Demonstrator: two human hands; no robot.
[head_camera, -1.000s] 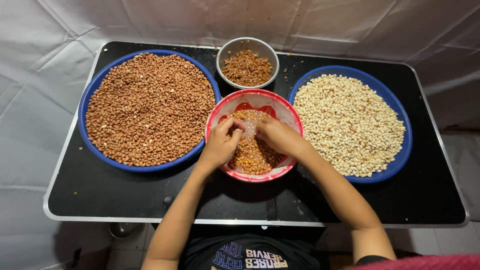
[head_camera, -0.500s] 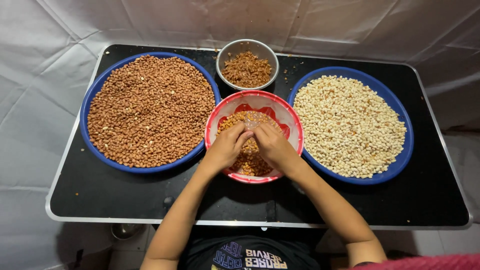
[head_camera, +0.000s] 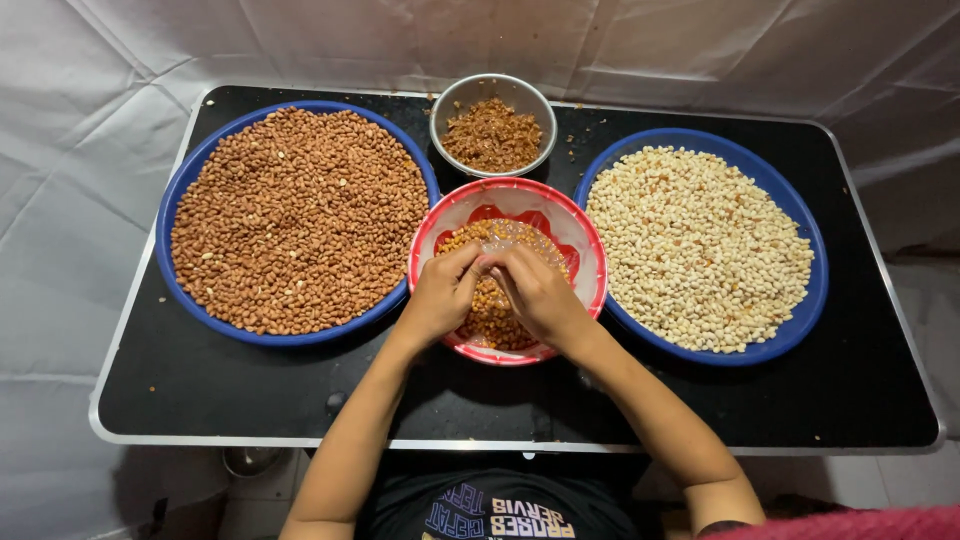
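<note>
Over the red bowl (head_camera: 590, 262) mid-table, left hand (head_camera: 440, 297) and right hand (head_camera: 535, 295) pinch wet peanuts (head_camera: 495, 310) together, fingertips closed on them; kernels look small, light, slippery, so grip between thumb and fingertips.

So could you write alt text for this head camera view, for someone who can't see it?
A person's left hand and right hand meet, fingertips together, over a red-and-white plastic bowl of wet nuts. It sits on a black table between a blue basin of brown peanuts, a blue basin of pale skinned peanuts and a small steel bowl of skins.
</note>
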